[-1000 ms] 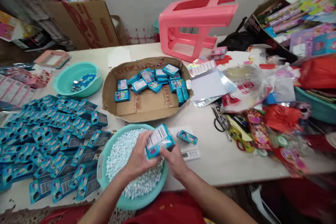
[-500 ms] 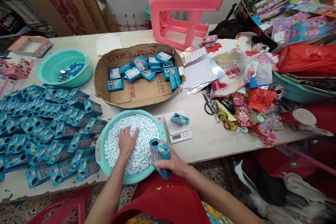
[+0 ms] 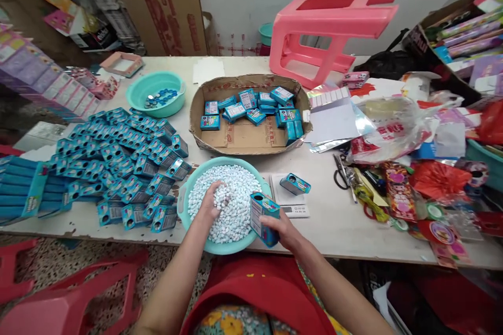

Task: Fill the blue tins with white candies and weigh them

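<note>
Cardboard tray (image 3: 250, 138) just beyond basin (image 3: 231, 248)

In and under the fingers of the left hand (image 3: 209, 202) lie pellets (image 3: 238, 191) in a basin (image 3: 236, 248); left of these fingers stacked boxes (image 3: 133, 162) crowd the table (image 3: 353, 233), and beyond them stands a carton (image 3: 249, 140) with more boxes (image 3: 251, 107) inside. To their right, the right hand (image 3: 283, 229) holds one box (image 3: 261, 214), with a scale (image 3: 301, 210) bearing another box (image 3: 294, 184) just beyond its fingers.
</note>
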`<state>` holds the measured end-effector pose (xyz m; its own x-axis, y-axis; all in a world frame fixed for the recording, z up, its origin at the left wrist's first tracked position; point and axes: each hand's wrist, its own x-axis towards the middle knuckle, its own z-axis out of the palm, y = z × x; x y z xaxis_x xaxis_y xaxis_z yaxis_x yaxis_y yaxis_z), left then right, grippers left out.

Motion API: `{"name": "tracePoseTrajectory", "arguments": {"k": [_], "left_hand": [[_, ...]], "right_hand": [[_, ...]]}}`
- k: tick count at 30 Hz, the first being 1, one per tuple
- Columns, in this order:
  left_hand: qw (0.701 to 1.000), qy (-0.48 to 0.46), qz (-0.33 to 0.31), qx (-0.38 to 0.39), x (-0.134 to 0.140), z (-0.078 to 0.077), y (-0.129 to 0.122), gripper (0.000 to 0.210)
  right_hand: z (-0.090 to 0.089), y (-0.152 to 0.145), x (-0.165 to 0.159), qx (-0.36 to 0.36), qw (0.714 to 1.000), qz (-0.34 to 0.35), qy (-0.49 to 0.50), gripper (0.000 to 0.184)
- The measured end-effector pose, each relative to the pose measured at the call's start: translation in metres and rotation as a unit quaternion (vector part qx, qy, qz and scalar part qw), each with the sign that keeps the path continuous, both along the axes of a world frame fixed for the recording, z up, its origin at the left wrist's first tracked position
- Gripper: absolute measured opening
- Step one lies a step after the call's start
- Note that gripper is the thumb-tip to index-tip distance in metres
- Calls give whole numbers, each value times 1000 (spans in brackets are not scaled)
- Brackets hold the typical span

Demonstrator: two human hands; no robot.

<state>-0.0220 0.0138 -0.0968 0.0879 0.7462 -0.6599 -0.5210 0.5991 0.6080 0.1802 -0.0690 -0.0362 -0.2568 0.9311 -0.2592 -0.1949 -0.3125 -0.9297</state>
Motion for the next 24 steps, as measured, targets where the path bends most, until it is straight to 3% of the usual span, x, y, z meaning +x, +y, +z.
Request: {"name": "tracePoseTrajectory", "arguments": {"k": [4, 7, 10, 15, 20, 24], "left_hand": [[997, -72, 8, 22, -5, 37, -5, 30], [990, -98, 39, 92, 1, 71, -8, 28], [981, -64, 90, 161, 11, 92, -9, 25], [966, 3, 167, 199, 22, 93, -6, 23], [968, 31, 145, 204, 25, 93, -3, 23], [964, 25, 137, 226, 27, 96, -2, 22]], "right_hand": [[7, 10, -14, 48, 988, -11, -147, 45], [13, 18, -28, 173, 948, -10, -268, 35], [14, 25, -39, 255, 909, 2, -330, 33], [12, 29, -43, 277, 885, -5, -374, 33], [18, 29, -40, 303, 870, 9, -388, 34], [24, 32, -39, 296, 879, -5, -374, 33]]}}
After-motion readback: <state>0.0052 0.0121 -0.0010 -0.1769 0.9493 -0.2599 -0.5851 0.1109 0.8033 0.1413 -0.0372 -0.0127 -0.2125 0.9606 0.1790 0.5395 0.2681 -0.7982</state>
